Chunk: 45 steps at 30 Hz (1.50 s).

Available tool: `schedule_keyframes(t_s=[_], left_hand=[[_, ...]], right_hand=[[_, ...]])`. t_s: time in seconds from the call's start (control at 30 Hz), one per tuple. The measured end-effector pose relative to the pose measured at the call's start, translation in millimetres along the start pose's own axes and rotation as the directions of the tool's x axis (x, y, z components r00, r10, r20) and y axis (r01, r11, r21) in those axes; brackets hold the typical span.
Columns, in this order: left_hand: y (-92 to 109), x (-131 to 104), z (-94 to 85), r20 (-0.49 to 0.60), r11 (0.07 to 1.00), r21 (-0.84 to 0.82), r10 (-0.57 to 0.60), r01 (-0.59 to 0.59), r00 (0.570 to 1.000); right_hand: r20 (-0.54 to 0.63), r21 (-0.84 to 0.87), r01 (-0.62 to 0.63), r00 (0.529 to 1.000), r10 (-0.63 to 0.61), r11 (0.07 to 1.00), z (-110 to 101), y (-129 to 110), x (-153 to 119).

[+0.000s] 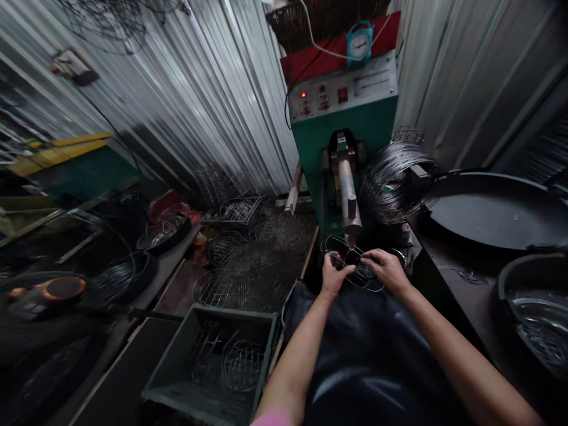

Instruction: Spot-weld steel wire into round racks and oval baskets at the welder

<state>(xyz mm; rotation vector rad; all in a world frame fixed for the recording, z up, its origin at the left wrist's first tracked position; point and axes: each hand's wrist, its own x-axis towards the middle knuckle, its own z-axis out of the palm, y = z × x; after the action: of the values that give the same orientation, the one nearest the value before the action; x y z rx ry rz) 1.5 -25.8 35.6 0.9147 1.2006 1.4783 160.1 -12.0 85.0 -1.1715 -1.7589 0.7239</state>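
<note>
My left hand (335, 274) is closed on the left side of a round wire frame (336, 239), its thumb pointing right. From the other side my right hand (389, 270) pinches the frame's wires between thumb and fingertips. The frame sits just under the tip of a thick metal electrode arm (348, 198), which projects from a green machine (306, 151) resembling a spot welder. Whether the tip touches the wire I cannot tell. Part of the frame's lower rim shows between my hands over the dark apron (368, 349) on my lap.
Left of my lap stands a green crate (166, 378) with wire racks inside. More wire racks (233, 254) lie beyond it. On the right are a wire coil (394, 183), a large black tray (488, 210) and a dark tub (506, 296) with metal pieces. A teal dial scale (359, 44) tops the machine.
</note>
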Motion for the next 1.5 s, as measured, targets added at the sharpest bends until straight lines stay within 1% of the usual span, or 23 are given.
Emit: schedule_keyframes(t_s=[0.1, 0.2, 0.3, 0.37, 0.43, 0.5, 0.57, 0.67, 0.73, 0.97, 1.07, 1.17, 1.27, 1.33, 1.4, 1.43, 1.47, 1.5], left_hand=[[0.1, 2.6, 1.0, 0.002, 0.995, -0.086, -0.044, 0.044, 0.999], [1.3, 3.4, 0.9, -0.001, 0.991, -0.119, -0.055, 0.054, 0.998], [2.3, 3.7, -2.2, -0.004, 0.987, -0.153, -0.050, 0.049, 0.999], [2.1, 3.7, -5.5, -0.006, 0.979, -0.198, -0.049, 0.047, 0.999], [1.6, 3.9, -8.5, -0.017, 0.969, -0.244, -0.056, 0.050, 0.998], [1.2, 4.1, -10.2, -0.024, 0.954, -0.292, -0.080, 0.069, 0.997], [1.5, 4.7, -10.7, -0.027, 0.933, -0.341, -0.131, 0.114, 0.991], [2.9, 6.5, -10.9, -0.051, 0.904, -0.380, -0.233, 0.197, 0.971], [3.9, 8.9, -11.6, -0.065, 0.894, -0.386, -0.273, 0.228, 0.960], [3.5, 19.7, -13.8, -0.087, 0.860, -0.435, -0.334, 0.266, 0.939], [0.4, 21.6, -13.9, -0.103, 0.853, -0.432, -0.370, 0.294, 0.923], [-1.1, 22.1, -14.5, -0.094, 0.845, -0.419, -0.404, 0.332, 0.910], [1.7, 21.7, -16.6, -0.076, 0.846, -0.389, -0.424, 0.365, 0.902], [3.9, 18.5, -19.4, -0.068, 0.853, -0.364, -0.425, 0.375, 0.902], [4.7, 10.4, -22.4, -0.059, 0.863, -0.321, -0.429, 0.389, 0.902], [4.5, 4.0, -23.7, -0.072, 0.882, -0.282, -0.413, 0.379, 0.908], [4.3, -3.7, -24.3, -0.105, 0.913, -0.220, -0.372, 0.343, 0.922], [4.6, -12.4, -24.1, -0.152, 0.953, -0.130, -0.292, 0.273, 0.944]], right_hand=[[0.012, -0.025, -0.001, 1.000, 0.001, 1.000, 1.5, -3.3, 5.9], [0.004, -0.019, -0.006, 1.000, 0.006, 1.000, 1.8, -2.7, 2.1], [-0.078, 0.010, 0.013, 0.997, -0.012, 1.000, -2.8, 3.9, -16.7], [-0.128, 0.020, -0.025, 0.991, 0.028, 0.999, -7.7, 10.6, -33.6], [-0.126, 0.029, -0.095, 0.987, 0.098, 0.995, -11.9, 16.3, -47.0], [-0.102, 0.029, -0.132, 0.986, 0.135, 0.991, -14.3, 19.1, -51.8], [-0.088, 0.014, -0.120, 0.989, 0.120, 0.993, -14.8, 18.3, -47.4], [-0.059, -0.037, -0.061, 0.997, 0.059, 0.997, -13.3, 12.0, -31.5], [-0.039, -0.091, -0.031, 0.999, 0.027, 0.995, -11.4, 6.8, -20.2], [-0.033, -0.307, -0.021, 0.999, 0.011, 0.951, -3.3, -2.5, 6.2], [-0.017, -0.371, -0.016, 1.000, 0.010, 0.929, -1.7, -2.8, 12.6], [-0.002, -0.398, -0.020, 1.000, 0.021, 0.917, -0.5, -4.3, 17.9], [0.024, -0.336, -0.035, 0.999, 0.045, 0.941, -2.9, -5.8, 20.3], [0.043, -0.205, -0.070, 0.996, 0.080, 0.976, -10.1, -2.7, 15.5], [0.044, -0.054, -0.143, 0.988, 0.145, 0.988, -22.0, 7.2, 1.9], [0.034, 0.001, -0.186, 0.982, 0.186, 0.982, -28.5, 15.1, -8.2], [0.021, 0.036, -0.228, 0.974, 0.227, 0.973, -34.5, 24.7, -19.8], [0.004, 0.049, -0.261, 0.965, 0.262, 0.964, -39.1, 35.4, -32.1]])
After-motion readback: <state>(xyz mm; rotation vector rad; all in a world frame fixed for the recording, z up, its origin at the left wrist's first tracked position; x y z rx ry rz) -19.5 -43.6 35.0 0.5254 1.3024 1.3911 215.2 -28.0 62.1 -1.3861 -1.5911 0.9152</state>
